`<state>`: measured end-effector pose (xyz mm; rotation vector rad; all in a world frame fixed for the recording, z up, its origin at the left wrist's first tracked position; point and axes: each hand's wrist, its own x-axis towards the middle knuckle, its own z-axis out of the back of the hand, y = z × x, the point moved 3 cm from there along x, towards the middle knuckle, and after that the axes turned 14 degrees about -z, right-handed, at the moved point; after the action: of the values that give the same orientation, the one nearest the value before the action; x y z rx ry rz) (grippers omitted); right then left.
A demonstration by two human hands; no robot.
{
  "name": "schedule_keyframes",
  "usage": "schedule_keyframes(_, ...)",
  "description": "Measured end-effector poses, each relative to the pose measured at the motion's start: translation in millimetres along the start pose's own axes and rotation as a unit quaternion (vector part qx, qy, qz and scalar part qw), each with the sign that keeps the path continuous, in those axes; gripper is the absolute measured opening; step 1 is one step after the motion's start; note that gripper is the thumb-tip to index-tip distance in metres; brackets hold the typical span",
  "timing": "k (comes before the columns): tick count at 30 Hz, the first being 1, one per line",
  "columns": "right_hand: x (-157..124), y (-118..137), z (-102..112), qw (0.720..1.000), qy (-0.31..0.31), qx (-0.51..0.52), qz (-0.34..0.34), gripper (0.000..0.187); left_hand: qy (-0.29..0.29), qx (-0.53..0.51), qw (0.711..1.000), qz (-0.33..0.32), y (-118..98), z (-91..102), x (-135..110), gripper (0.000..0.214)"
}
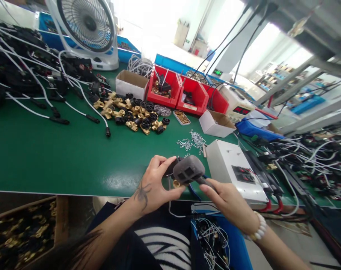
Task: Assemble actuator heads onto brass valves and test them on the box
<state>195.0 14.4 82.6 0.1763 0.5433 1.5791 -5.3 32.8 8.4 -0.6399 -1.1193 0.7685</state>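
At the far left, a tangle of black and white cables (32,67) was spread over the green surface (46,157), with a white round fan (87,26) stood behind it. A wooden box of brass and black parts (21,228) was kept low at the left, below the edge of the surface, likely so parts could be reached fast.

Near the middle, a heap of small brass fittings and black round caps (133,114) was piled close to the person. Behind it a small open cardboard box (131,83) and three red plastic bins (184,93) were lined up, so each kind of part was kept apart. A little pile of thin silver wire clips (193,140) was scattered just beside them.

In front, the left hand (155,183) was closed around one end of a dark grey blocky plastic housing (189,169), with a small brass piece (176,183) pinched under it by the fingers. The housing was held up just above the near edge of the surface, close to the body, most likely so it could be seen well. The right hand (229,204) was clenched on the thin dark stem at the other end, so the housing was kept steady from both sides.

To the right, a white metal box with a black switch panel (235,170) was set just beside the hands. More white and black wires (314,157) were heaped at the far right.
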Motion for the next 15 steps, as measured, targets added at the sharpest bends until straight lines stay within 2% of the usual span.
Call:
schedule_keyframes(4,-1.5,4.1,8.5,0.993,-0.077,0.088,0.03,0.061,0.008,0.003,1.0,0.006,1.3,0.0,-0.7,0.067)
schedule_keyframes(5,-1.5,4.6,8.5,0.993,-0.078,0.089,0.03,0.062,0.008,0.001,1.0,0.006,1.7,0.1,-1.0,0.068)
schedule_keyframes(9,0.9,6.3,0.7,1.0,0.006,-0.007,0.004,0.06,-0.003,-0.015,1.0,0.002,1.9,1.0,-1.6,0.067)
schedule_keyframes(10,1.0,6.6,1.2,1.0,0.004,-0.007,0.006,0.06,-0.004,-0.017,1.0,0.003,1.6,1.1,-1.7,0.066)
schedule_keyframes(13,-0.6,5.9,8.1,0.994,-0.076,0.067,0.027,0.061,0.005,-0.01,1.0,0.011,0.8,0.5,-1.5,0.067)
schedule_keyframes(15,-1.1,4.0,7.2,0.994,-0.081,0.073,0.021,0.061,0.007,-0.008,1.0,0.012,0.8,-0.3,-1.3,0.067)
